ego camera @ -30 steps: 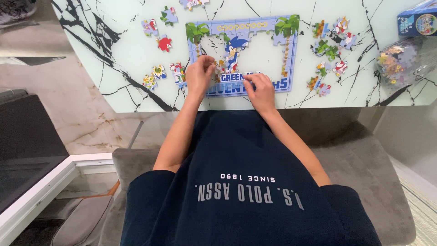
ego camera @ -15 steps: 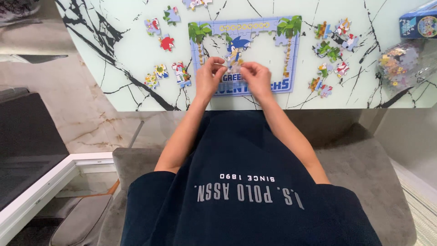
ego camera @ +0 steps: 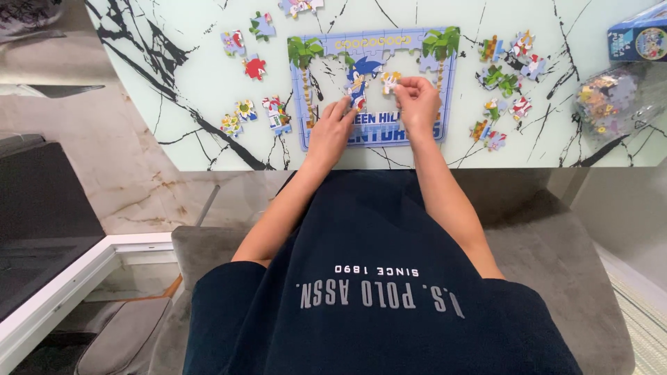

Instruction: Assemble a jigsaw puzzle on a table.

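Observation:
A partly built jigsaw puzzle (ego camera: pixel 375 43) with a blue border, two palm trees and a blue cartoon figure lies on the white marbled table (ego camera: pixel 194 104). My left hand (ego camera: pixel 332 128) rests flat on the puzzle's lower left part, its fingertips touching the cartoon figure. Over the puzzle's middle my right hand (ego camera: pixel 419 104) pinches a small puzzle piece (ego camera: pixel 390 81) between thumb and fingers.
Loose puzzle pieces (ego camera: pixel 253 111) lie left of the puzzle, with more loose pieces (ego camera: pixel 504 73) to its right. A clear bag of pieces (ego camera: pixel 611 101) and a blue puzzle box (ego camera: pixel 636 33) sit at the far right. I sit on a grey chair (ego camera: pixel 556 271).
Both hands have moved up from the puzzle's lower edge toward its middle. My right hand has lifted a small piece, and my left hand has settled by the cartoon figure.

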